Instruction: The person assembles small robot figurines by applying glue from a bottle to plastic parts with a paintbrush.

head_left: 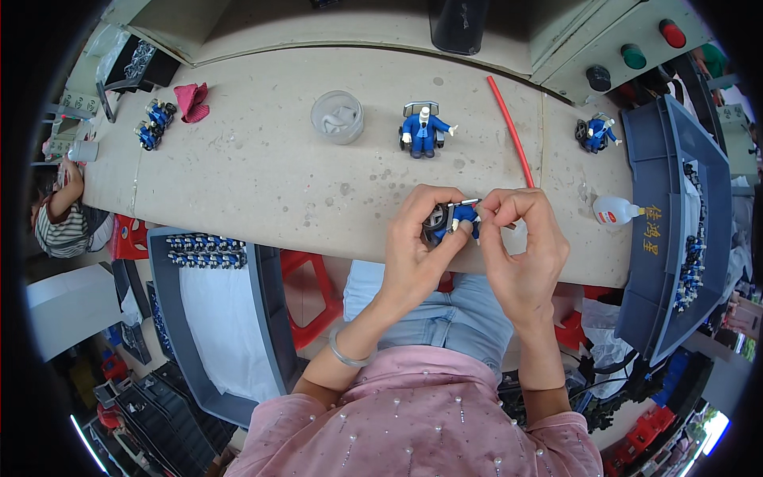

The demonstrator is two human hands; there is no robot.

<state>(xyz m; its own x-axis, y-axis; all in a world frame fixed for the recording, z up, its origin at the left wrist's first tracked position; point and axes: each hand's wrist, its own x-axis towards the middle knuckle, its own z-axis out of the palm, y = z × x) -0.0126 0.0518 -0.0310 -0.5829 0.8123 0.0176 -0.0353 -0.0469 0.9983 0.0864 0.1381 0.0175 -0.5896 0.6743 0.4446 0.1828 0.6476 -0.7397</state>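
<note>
Over the table's near edge, my left hand (413, 250) grips a small blue toy figurine (464, 213) with a black wheel at its side, seated in a wheelchair. My right hand (528, 250) is closed in a pinch of thumb and forefinger against the figurine's right side. What lies between those fingertips is hidden. Farther back on the table, a similar figurine (424, 131) with a white head and one arm held out sits upright in its chair. Another such figurine (596, 133) stands at the right end of the table.
A red stick (509, 129), a clear cup (337, 117) and a white bottle (616, 211) are on the table (262, 167). Far left are more figurines (155, 124) and a red cloth (191, 102). Grey-blue crates with figurines stand left (270, 318) and right (644, 151).
</note>
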